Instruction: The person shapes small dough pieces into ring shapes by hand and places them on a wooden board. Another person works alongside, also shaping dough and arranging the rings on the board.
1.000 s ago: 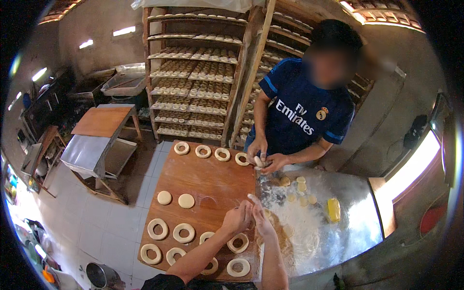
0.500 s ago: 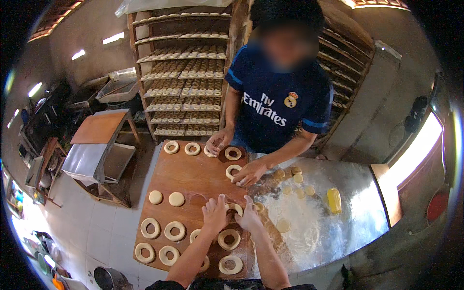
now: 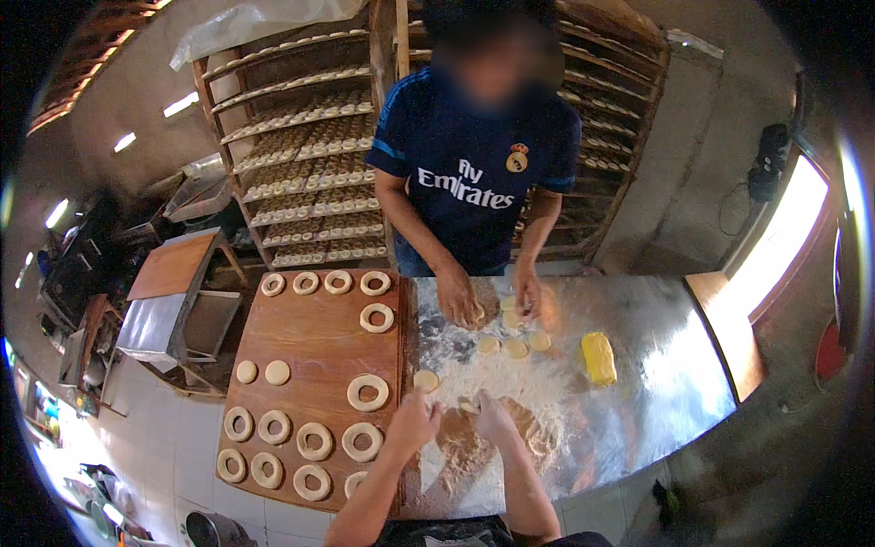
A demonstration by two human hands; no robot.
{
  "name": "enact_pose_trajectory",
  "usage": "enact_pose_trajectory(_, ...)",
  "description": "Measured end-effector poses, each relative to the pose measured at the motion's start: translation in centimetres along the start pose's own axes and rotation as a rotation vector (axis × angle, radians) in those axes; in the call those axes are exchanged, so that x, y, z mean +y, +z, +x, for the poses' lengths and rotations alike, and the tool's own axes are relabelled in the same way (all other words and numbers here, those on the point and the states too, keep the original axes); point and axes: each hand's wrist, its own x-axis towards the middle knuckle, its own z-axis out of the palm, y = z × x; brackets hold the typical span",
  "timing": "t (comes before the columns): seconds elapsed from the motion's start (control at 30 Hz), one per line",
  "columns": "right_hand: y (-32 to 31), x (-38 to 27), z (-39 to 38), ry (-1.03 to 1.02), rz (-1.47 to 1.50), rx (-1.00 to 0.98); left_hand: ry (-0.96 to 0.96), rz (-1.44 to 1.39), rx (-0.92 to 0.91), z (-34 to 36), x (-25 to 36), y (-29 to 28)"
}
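My left hand [image 3: 415, 423] is low over the seam between the wooden board and the floured metal tabletop. Its fingertips reach the near edge of a flat, pale dough disc [image 3: 426, 380], and the thumb stands apart. To its right, my right hand [image 3: 494, 421] pinches a small dough disc [image 3: 468, 405] above the flour. Beside my left hand, a dough ring [image 3: 367, 393] lies on the wooden board [image 3: 310, 351]. Several other rings and two uncut dough discs [image 3: 278, 372] rest there too.
Across the table, a person's hands [image 3: 458, 296] work among several dough discs [image 3: 515, 348]. A yellow package [image 3: 599, 358] lies on the metal tabletop [image 3: 647, 319]. Behind stand racks [image 3: 305, 150] filled with dough rings. A small table [image 3: 164, 319] is at the left.
My hands have left the dough ring on the board and moved right to the floured metal. The other person's hands have also moved off the board to the discs. The view has shifted.
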Motion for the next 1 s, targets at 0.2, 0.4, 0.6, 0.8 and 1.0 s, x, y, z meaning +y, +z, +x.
enact_pose_trajectory(0.2, -5.5, 2.4, -2.6, -0.171, 0.619, -0.194, -0.028, -0.426, -0.248, -2.0, 4.8, 2.6)
enact_pose_trajectory(0.4, -5.9, 2.5, -2.2, -0.189, 1.035, -0.086, 0.001, -0.354, -0.095, -3.3, 8.9, 2.6)
enact_pose_trajectory(0.6, -2.9, 2.2, -0.6, -0.300, 1.266, -0.085, 0.357, -0.068, 0.522, -2.3, 8.4, 6.0)
enact_pose_trajectory(0.8, -2.2, 2.6, -1.1, -0.237, 1.624, -0.368, 0.149, -1.188, 0.237, -3.0, 6.0, 7.0)
enact_pose_trajectory(1.0, -0.8, -2.5, -1.2, -0.395, 1.256, -0.327, 0.113, -0.556, 0.307, -4.1, 3.9, 3.7)
